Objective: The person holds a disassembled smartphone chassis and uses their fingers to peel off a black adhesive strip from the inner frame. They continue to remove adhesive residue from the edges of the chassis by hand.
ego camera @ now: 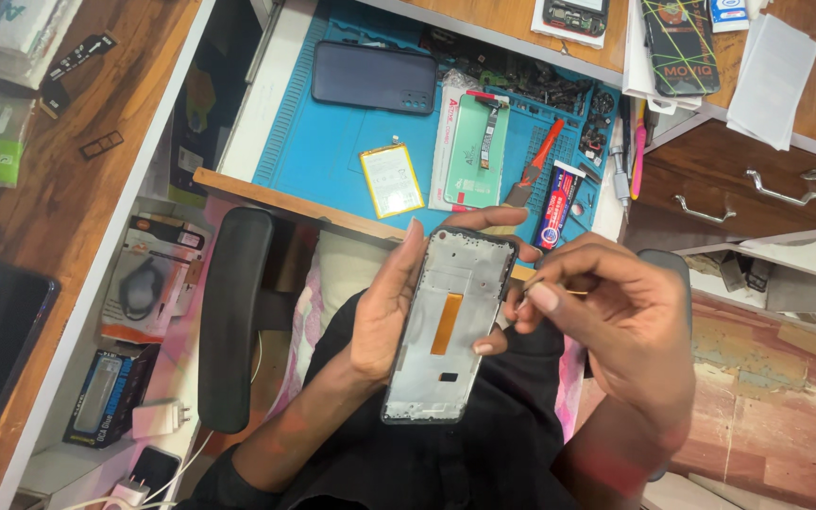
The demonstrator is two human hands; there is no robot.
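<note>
Opened phone frame held over the lap

The phone frame [450,326] is gripped by the left hand [384,307]; at its 3 o'clock, a thin tool [559,288] is pinched by the right hand [616,326]. The orange flex strip [446,323] could be torn if the tool slips.

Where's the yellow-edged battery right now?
In the head view, the battery lies flat on the blue work mat, left of the green-backed packet and below the dark phone back cover, beyond the left hand.
</note>
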